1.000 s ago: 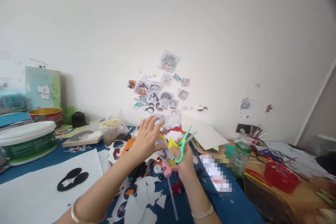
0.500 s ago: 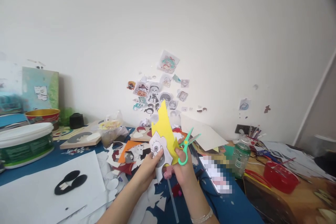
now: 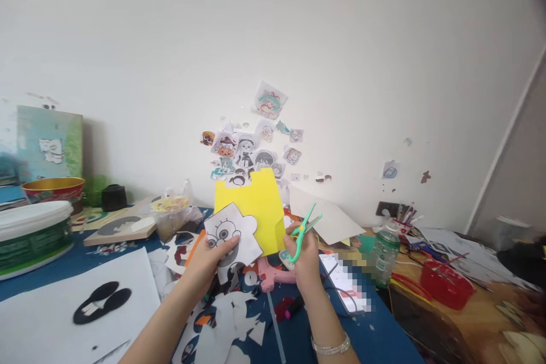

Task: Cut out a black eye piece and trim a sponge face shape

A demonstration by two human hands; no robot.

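- The left hand has its thumb pressed flat over a white paper cutout bearing a big-eyed drawn face, the other fingers tucked behind it.
- Just behind that cutout, spreading up and across between both sets of fingers, stands a yellow sheet with a notched top edge; I can't tell which fingers bear it.
- The right hand is curled around green scissors, their blades parted and pointing up beyond the fingers.
- The sheet's right edge comes close to the right fingertips; from here I can't make out whether they pinch it.
- Below the fingers, between the two forearms, lies a pink glue gun.
- Right of the right fingers there's a lit phone, partly blurred, and farther off a green bottle.
- Well left of the left fingers, a large white sheet carries black rounded shapes.
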